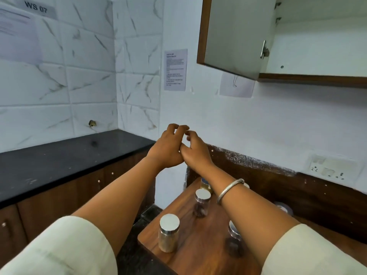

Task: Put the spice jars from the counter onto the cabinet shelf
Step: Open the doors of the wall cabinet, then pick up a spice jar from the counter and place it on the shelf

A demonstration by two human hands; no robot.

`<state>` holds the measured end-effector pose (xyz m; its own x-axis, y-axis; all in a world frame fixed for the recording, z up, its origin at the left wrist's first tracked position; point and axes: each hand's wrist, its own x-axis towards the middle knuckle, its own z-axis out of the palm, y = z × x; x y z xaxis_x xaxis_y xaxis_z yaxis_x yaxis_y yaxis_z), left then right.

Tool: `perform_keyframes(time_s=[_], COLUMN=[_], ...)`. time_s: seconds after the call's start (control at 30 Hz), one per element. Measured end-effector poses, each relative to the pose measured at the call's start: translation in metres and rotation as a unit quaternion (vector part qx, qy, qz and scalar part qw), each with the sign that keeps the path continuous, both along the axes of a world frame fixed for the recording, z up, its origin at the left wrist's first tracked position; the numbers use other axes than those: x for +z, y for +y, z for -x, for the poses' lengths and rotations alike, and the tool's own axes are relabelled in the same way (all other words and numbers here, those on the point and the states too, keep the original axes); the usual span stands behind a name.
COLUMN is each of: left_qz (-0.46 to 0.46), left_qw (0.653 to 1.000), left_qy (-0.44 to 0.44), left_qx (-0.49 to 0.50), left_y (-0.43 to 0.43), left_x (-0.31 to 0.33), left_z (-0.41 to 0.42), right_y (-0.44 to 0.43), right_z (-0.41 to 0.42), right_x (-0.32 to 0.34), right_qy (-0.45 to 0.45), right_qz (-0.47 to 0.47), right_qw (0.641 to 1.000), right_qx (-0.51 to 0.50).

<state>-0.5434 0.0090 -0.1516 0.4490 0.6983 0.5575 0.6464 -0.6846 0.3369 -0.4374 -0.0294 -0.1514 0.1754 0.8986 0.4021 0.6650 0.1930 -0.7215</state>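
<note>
Both hands are raised side by side before the white wall, touching at the thumb side; the left hand [168, 148] has its fingers loosely bent and holds nothing; the right hand [195, 150] likewise has slack, curled fingers and grips nothing; a bangle [230, 190] sits on the right wrist. The jars stand below on the wooden top [198, 259], none on the shelf; a pale jar [168, 233] is nearest, at the left edge; a dark jar [202, 203] stands further back; a yellow jar [205, 185] behind it is partly hidden by the right forearm, as is another dark jar [234, 238] on the right. The cabinet [317, 78] hangs up and to the right, its door [232, 36] swung open and its shelf [317, 56] bare. A black counter [69, 161] runs along the tiled wall on the left.
</note>
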Motion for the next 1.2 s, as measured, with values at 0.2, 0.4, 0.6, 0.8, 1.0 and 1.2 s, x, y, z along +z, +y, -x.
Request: perform_keyframes(time_s=[0.2,0.4,0.6,0.8,1.0,1.2], left_qz=[0.131,0.256,0.326,0.399,0.474,0.448], left_qw=[0.989,0.962,0.937,0.904,0.870,0.883], left_qy=[0.054,0.091,0.092,0.068,0.060,-0.010], left_qx=[-0.028,0.001,0.084,0.133,0.120,0.142], left_y=[-0.001,-0.009,-0.009,0.001,0.008,0.009], left_x=[-0.085,-0.181,-0.236,-0.260,-0.278,-0.282], left_z=[0.005,0.013,0.019,0.020,0.003,-0.016], right_y=[-0.006,-0.007,0.011,0.030,0.048,0.063], right_z=[0.003,-0.005,-0.019,-0.019,-0.017,-0.020], right_x=[-0.074,-0.164,-0.224,-0.263,-0.283,-0.302], right_qy=[-0.061,-0.088,-0.037,-0.077,-0.108,-0.078], right_qz=[0.102,0.202,0.276,0.298,0.322,0.321], right_qw=[0.993,0.974,0.959,0.951,0.939,0.943], right_qx=[0.013,0.047,0.047,0.025,0.062,0.036])
